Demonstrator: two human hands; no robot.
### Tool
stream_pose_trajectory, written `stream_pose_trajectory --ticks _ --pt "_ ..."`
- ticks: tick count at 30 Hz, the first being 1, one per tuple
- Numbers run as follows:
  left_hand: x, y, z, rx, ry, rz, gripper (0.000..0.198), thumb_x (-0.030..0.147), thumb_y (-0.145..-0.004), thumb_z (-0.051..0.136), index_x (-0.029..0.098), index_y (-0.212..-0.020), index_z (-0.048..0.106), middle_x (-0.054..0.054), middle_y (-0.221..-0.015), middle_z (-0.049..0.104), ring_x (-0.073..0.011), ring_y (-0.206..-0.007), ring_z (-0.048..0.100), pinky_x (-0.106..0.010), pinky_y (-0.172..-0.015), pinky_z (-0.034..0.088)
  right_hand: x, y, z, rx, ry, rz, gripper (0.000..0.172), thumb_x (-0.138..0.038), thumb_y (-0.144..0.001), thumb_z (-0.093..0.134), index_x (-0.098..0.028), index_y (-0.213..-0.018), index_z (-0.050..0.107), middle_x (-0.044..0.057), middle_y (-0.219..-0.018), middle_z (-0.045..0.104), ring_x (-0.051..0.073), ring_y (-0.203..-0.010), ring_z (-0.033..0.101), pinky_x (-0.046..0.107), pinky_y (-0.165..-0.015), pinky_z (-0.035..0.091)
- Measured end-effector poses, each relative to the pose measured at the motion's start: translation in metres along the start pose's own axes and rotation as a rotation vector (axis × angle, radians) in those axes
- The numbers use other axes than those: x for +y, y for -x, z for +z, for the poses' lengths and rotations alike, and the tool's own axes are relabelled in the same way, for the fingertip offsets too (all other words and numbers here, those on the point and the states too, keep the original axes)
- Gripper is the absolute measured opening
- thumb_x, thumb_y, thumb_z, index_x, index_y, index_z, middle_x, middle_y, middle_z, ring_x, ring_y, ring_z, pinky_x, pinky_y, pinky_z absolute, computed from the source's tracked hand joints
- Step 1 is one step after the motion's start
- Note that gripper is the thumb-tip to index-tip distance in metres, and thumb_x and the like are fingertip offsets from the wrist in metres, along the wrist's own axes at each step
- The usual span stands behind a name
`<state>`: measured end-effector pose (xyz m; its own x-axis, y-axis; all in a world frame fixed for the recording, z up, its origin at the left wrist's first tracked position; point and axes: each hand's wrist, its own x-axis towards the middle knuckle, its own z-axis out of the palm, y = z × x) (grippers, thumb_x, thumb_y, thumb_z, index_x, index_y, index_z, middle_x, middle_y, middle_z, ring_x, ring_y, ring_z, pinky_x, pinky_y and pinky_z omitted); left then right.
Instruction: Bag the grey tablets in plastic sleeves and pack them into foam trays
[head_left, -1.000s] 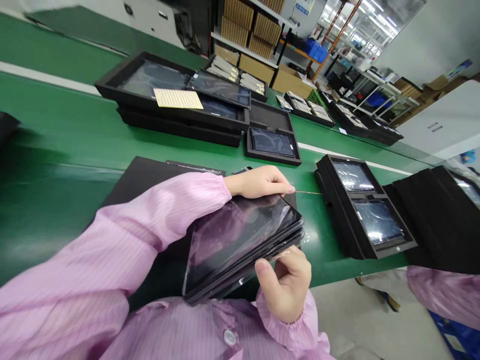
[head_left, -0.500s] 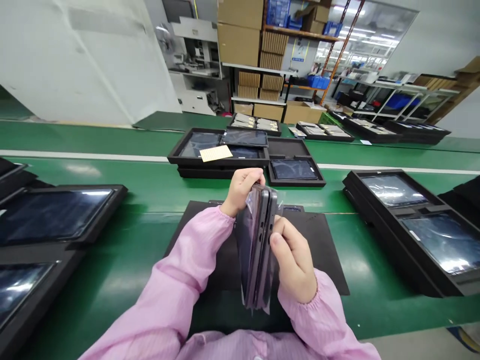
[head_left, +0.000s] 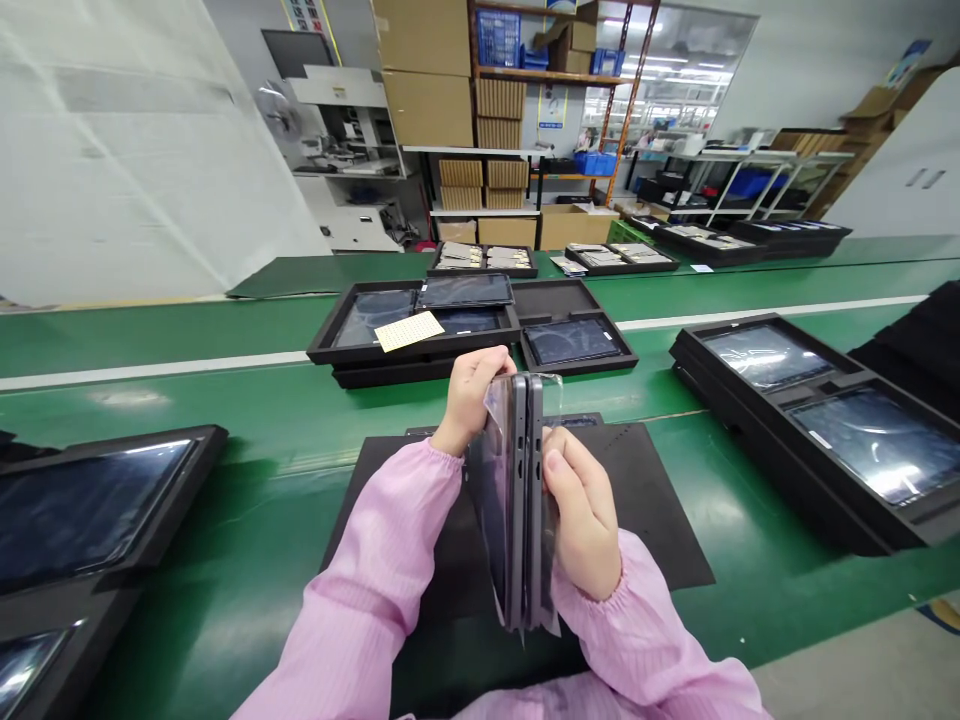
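Observation:
Two dark tablets [head_left: 517, 500] stand on edge, side by side, between my hands, with their port edges facing me. Clear plastic film sticks out around them. My left hand [head_left: 474, 392] is closed at the upper far corner of the left tablet, its fingertips partly hidden. Lower on the right side, my right hand [head_left: 585, 505] pinches the right tablet and its film, thumb toward me. Beneath them a black mat [head_left: 645, 500] lies on the green bench [head_left: 247, 560].
Black trays with tablets stand at the left [head_left: 172, 500], the right [head_left: 750, 400] and behind my hands [head_left: 330, 355]. A yellow label sheet [head_left: 409, 331] rests on the rear tray. Further back are trays of small parts [head_left: 484, 258] and shelves with cardboard boxes [head_left: 431, 110].
The view has shifted and tilted slightly. The tablets have turned a little so their edges face me more squarely; both hands keep nearly the same hold.

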<state>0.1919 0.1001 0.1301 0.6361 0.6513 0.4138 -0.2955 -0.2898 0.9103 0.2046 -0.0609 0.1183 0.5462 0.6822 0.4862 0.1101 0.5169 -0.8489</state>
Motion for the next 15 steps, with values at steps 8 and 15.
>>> stream_pose_trajectory --ticks 8,15 --pt "-0.0003 0.0013 -0.0018 -0.016 0.004 -0.002 0.059 0.07 -0.081 0.058 0.02 -0.049 0.055 -0.001 -0.047 0.05 -0.0128 -0.049 0.042 -0.029 -0.047 0.03 0.0031 0.0024 0.0005 -0.007 -0.066 -0.014 0.04 -0.036 -0.106 0.047 -0.023 -0.07 0.037 -0.006 -0.066 0.037 0.012 -0.058 0.036 0.025 -0.057 0.036" --pt "-0.0004 0.0 -0.0025 -0.022 0.051 -0.016 0.063 0.076 -0.076 0.064 0.021 -0.047 0.056 -0.002 -0.046 0.05 -0.0133 -0.049 0.04 -0.03 -0.047 0.027 0.0041 0.0039 0.0016 -0.008 -0.092 -0.014 0.038 -0.034 -0.106 0.047 -0.023 -0.071 0.038 -0.005 -0.066 0.038 0.013 -0.059 0.035 0.026 -0.058 0.035"
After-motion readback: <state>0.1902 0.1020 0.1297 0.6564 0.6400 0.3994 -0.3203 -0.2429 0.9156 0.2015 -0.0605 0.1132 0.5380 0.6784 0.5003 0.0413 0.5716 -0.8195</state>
